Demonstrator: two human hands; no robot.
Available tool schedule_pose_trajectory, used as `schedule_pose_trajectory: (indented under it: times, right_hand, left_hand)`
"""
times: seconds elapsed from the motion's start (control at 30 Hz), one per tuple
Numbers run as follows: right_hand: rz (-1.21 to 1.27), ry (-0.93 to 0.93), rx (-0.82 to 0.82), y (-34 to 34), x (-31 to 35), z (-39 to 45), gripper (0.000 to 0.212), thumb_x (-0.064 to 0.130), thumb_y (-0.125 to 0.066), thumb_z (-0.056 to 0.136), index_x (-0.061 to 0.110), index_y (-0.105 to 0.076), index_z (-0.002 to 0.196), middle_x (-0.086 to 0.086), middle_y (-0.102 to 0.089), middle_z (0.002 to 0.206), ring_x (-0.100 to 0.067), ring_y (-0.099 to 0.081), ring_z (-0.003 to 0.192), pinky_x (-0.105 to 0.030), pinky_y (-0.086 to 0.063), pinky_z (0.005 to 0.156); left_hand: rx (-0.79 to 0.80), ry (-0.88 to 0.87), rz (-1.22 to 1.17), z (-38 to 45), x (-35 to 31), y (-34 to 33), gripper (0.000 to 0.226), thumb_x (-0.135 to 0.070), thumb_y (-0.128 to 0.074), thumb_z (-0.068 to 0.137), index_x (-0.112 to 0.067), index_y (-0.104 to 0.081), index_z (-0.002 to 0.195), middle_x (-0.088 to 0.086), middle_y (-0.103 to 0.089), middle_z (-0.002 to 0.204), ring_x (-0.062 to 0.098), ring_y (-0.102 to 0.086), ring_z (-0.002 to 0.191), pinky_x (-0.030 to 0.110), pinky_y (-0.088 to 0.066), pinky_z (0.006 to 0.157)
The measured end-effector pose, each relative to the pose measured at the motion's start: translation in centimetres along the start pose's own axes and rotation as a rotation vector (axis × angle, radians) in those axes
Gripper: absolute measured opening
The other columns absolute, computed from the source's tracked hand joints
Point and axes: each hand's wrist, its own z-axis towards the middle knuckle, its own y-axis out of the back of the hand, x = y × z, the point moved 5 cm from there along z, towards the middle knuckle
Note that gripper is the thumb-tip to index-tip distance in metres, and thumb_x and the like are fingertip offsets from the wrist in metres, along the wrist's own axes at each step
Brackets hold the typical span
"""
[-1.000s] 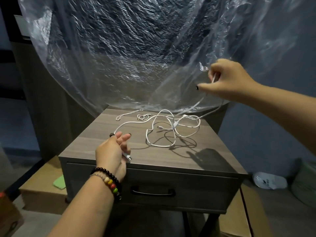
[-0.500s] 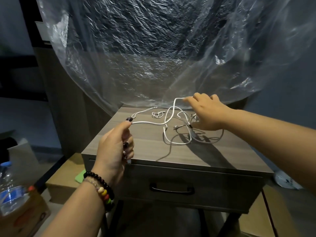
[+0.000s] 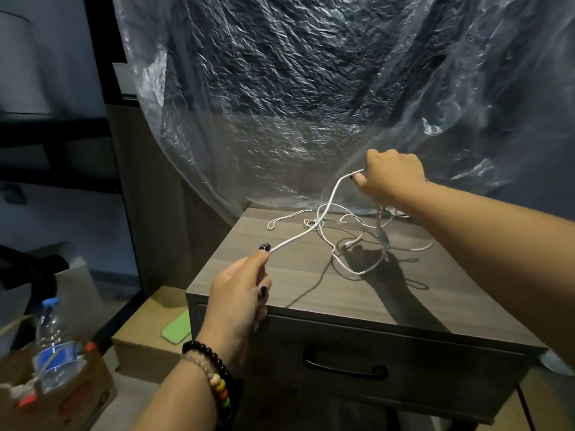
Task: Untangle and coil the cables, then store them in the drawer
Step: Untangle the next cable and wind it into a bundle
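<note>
The left hand [image 3: 239,293] pinches a white cable [image 3: 294,239] between thumb and forefinger at the front left corner of the cabinet top [image 3: 280,281], the remaining fingers curled beneath; the cable leaves the fingertips and runs taut, up and to the right, toward the tangle. The right hand [image 3: 390,175] is raised above the rear of the cabinet top with its fingers closed round another stretch of white cable, which emerges beside the thumb and curves down to the left; further strands hang from below this hand to the surface.

The tangled cables [image 3: 351,244] lie on the rear half of the cabinet top, between the two hands; loops overlap one another and one connector end [image 3: 348,244] rests on the wood near the middle of the tangle; a thinner white cord [image 3: 281,219] lies at the rear left, just beside the tangle. How many separate cables the tangle contains cannot be told.

The drawer [image 3: 357,365] in the front face of the cabinet is closed; its dark handle [image 3: 343,367] is horizontal. The left wrist carries beaded bracelets [image 3: 214,371]. Clear plastic sheeting [image 3: 295,88] hangs behind the cabinet. To the lower left, a green phone [image 3: 176,328] lies on a cardboard box [image 3: 146,346]; a plastic water bottle [image 3: 53,346] stands in another carton nearer the camera.
</note>
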Motion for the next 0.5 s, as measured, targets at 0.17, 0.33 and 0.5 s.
schedule_pose_trajectory:
  times: [0.17, 0.33, 0.5]
  right_hand:
    - [0.160, -0.193, 0.072, 2.0, -2.4, 3.1, 0.028, 0.034, -0.056, 0.090, 0.007, -0.062, 0.085, -0.012, -0.066, 0.090, -0.033, -0.063, 0.086, -0.035, -0.045, 0.078]
    - [0.573, -0.253, 0.119, 0.9, -2.1, 5.3, 0.023, 0.020, -0.062, 0.086, 0.005, -0.074, 0.073, -0.015, -0.072, 0.075, -0.025, -0.068, 0.075, -0.034, -0.057, 0.074]
    - [0.715, -0.325, -0.208, 3.9, -1.5, 6.2, 0.027, 0.032, -0.064, 0.089, 0.008, -0.075, 0.097, -0.017, -0.070, 0.097, -0.030, -0.061, 0.092, -0.030, -0.046, 0.078]
  left_hand:
    - [-0.104, 0.051, -0.093, 0.8, 0.3, 1.8, 0.033, -0.035, -0.051, 0.094, -0.018, -0.049, 0.066, -0.003, -0.034, 0.048, 0.011, -0.026, 0.039, 0.024, -0.017, 0.044]
    - [-0.126, 0.102, -0.077, 1.5, 0.9, 1.9, 0.044, -0.036, -0.052, 0.095, -0.016, -0.043, 0.057, -0.003, -0.034, 0.042, 0.011, -0.025, 0.036, 0.019, -0.017, 0.038]
    - [-0.114, 0.114, -0.083, 1.6, 1.0, 1.7, 0.043, -0.037, -0.052, 0.094, -0.016, -0.044, 0.058, -0.003, -0.036, 0.045, 0.011, -0.027, 0.038, 0.023, -0.019, 0.042]
